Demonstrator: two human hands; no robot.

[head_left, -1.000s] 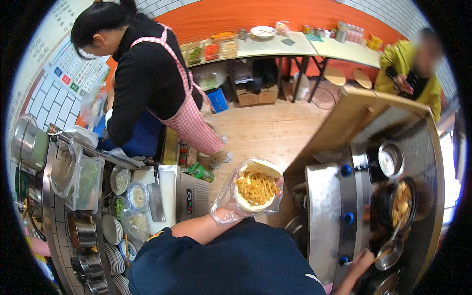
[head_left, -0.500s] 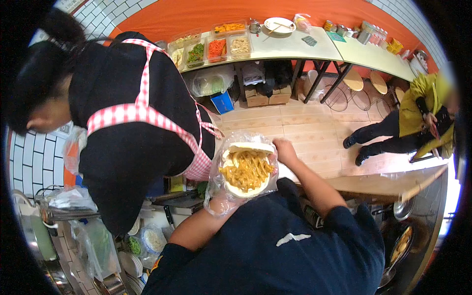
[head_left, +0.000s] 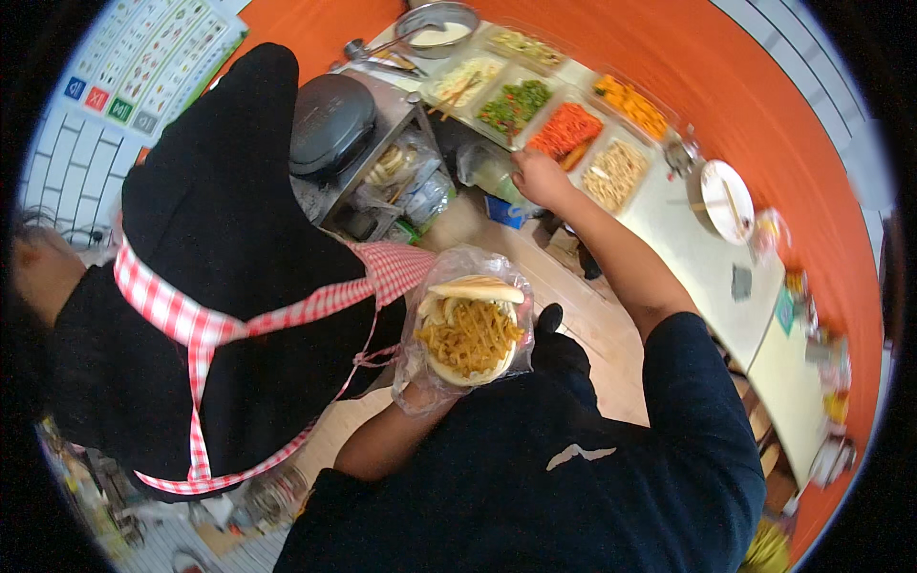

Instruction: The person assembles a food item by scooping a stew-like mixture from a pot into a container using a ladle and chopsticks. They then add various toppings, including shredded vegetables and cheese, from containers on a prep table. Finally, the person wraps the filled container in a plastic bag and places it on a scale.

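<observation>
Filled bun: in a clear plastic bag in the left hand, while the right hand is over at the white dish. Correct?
Not the right hand: the head view shows it by the shredded red food. The filled bun is in a clear plastic bag in the left hand.

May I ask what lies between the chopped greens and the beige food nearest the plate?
Orange-red shreds and a brownish piece lie there, in the head view.
</observation>
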